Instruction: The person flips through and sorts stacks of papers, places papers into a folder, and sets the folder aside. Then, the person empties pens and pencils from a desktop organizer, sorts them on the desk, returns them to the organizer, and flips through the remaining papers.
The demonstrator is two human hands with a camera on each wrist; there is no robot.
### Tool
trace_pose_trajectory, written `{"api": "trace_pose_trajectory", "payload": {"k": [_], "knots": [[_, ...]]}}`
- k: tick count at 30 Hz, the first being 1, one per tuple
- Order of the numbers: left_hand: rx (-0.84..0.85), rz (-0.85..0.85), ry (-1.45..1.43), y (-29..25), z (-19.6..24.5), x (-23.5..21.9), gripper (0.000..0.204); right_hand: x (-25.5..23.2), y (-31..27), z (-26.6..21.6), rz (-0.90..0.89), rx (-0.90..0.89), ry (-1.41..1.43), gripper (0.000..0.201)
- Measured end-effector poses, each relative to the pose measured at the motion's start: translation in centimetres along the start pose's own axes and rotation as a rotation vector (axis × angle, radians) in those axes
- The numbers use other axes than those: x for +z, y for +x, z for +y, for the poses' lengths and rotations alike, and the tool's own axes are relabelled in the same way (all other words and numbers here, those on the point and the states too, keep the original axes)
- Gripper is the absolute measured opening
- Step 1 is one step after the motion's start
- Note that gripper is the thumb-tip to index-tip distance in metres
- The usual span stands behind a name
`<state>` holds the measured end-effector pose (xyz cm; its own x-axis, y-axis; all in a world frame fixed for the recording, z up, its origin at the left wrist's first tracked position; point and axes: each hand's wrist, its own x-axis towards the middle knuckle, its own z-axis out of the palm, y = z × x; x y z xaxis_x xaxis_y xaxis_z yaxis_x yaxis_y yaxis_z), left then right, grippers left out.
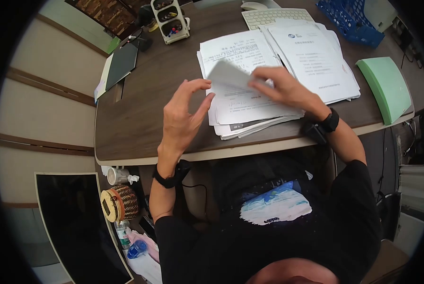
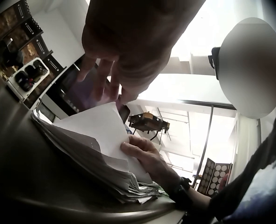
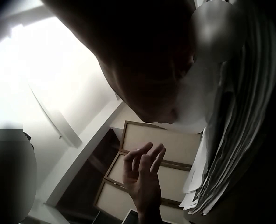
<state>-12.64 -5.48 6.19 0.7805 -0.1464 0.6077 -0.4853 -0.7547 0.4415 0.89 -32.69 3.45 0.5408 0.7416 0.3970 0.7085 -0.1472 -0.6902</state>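
Note:
My right hand point(image 1: 287, 90) pinches a sheet of paper point(image 1: 227, 75) between thumb and fingers, and the lifted part is blurred. It is raised over the left paper stack point(image 1: 249, 111), whose printed pages lie unevenly at the desk's near edge. To the left of that stack hovers my left hand point(image 1: 181, 111), thumb and fingers spread apart with nothing between them. In the left wrist view the right hand point(image 2: 149, 161) grips the white sheet point(image 2: 98, 123) near its side edge. A second paper stack point(image 1: 311, 64) lies to the right, partly beside the first.
Behind the papers are a white keyboard point(image 1: 275, 18) and a blue basket point(image 1: 354, 23). A green folder point(image 1: 384, 87) stands at the right end of the desk point(image 1: 136, 120). Further back left are a pen organizer point(image 1: 170, 23) and a dark folder point(image 1: 122, 66).

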Motion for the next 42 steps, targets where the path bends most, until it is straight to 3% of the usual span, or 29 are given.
{"api": "trace_pose_trajectory", "payload": {"k": [1,2,3,5,6,7,9,10,12,13,15,17,20,22,24,27,29,31,33,35,37,39,41,42], "knots": [[0.011,0.011,0.005,-0.1,-0.1,-0.3,0.027,-0.5,0.1,-0.3,0.056,0.080,-0.003,0.023],[-0.028,-0.134,-0.002,-0.3,-0.1,-0.7,0.030,-0.8,0.1,0.3,0.145,0.076,-0.060,0.023],[-0.027,-0.140,0.000,-0.5,0.2,-0.7,0.030,-0.8,0.1,0.8,0.149,0.077,-0.056,0.023],[0.032,-0.388,0.114,-0.7,0.7,-0.4,0.037,-0.9,0.2,1.3,0.409,0.055,-0.105,0.029],[0.023,-0.437,0.119,-1.0,0.2,-0.1,0.044,-1.1,0.1,1.2,0.414,0.101,-0.122,0.044],[0.028,-0.437,0.120,-1.0,-0.2,0.1,0.044,-1.3,0.1,0.7,0.419,0.101,-0.123,0.044],[-0.068,-0.516,0.007,-1.4,-0.8,0.2,0.046,-1.2,0.0,-0.3,0.438,-0.023,-0.003,0.055],[-0.092,-0.534,-0.026,-1.3,-0.8,0.1,0.043,-0.9,-0.1,0.0,0.435,-0.016,0.004,0.055],[-0.081,-0.539,-0.020,-1.5,-1.1,0.2,0.039,-0.9,0.5,0.8,0.553,-0.235,-0.132,0.048],[-0.062,-0.543,-0.011,-1.5,-1.2,0.2,0.034,-1.1,0.5,1.0,0.555,-0.238,-0.131,0.048],[-0.005,-0.541,0.047,-1.8,-1.4,0.1,0.029,-2.0,0.2,1.2,0.416,-0.337,-0.227,0.038],[0.059,-0.535,0.103,-1.3,-1.4,0.0,0.025,-1.8,0.2,0.5,0.414,-0.308,-0.202,0.034],[-0.044,-0.507,0.108,-1.5,-1.1,0.2,0.020,-1.4,-0.2,0.2,0.357,-0.246,-0.167,0.028],[0.049,-0.330,0.155,-0.8,-0.9,0.4,0.018,-1.4,-0.2,-0.3,0.312,-0.231,-0.162,0.028],[0.060,-0.257,0.173,0.0,-0.5,0.4,0.019,-1.4,-0.7,-1.3,0.113,-0.239,-0.164,0.029],[0.018,-0.106,0.126,0.9,0.6,0.6,0.022,-0.9,-0.8,-1.6,-0.036,-0.209,-0.254,0.034],[-0.044,-0.026,0.058,1.7,1.1,0.5,0.025,-0.5,-0.8,-0.8,-0.030,-0.202,-0.281,0.025],[0.031,0.124,0.085,2.3,1.7,0.3,0.034,-0.4,-0.7,0.3,0.213,-0.174,-0.245,0.019],[-0.038,0.084,0.031,1.3,0.9,0.3,0.041,-1.7,-0.4,0.0,0.346,-0.046,-0.325,0.018],[0.000,-0.254,0.089,0.7,0.4,0.0,0.051,-2.5,-0.4,0.0,0.468,0.003,-0.339,0.021],[0.021,-0.468,0.207,0.0,0.6,0.1,0.056,-2.4,-0.4,0.2,0.537,0.024,-0.322,0.022],[-0.056,-0.551,0.125,-0.7,-0.2,0.8,0.053,-2.6,0.0,0.5,0.600,0.047,-0.311,0.026],[-0.075,-0.567,0.066,-0.9,-1.2,0.8,0.052,-1.8,0.4,0.5,0.704,-0.160,-0.164,0.043],[-0.094,-0.574,0.014,-1.0,-1.5,0.8,0.050,-1.6,0.2,0.5,0.699,-0.155,-0.161,0.043]]}}
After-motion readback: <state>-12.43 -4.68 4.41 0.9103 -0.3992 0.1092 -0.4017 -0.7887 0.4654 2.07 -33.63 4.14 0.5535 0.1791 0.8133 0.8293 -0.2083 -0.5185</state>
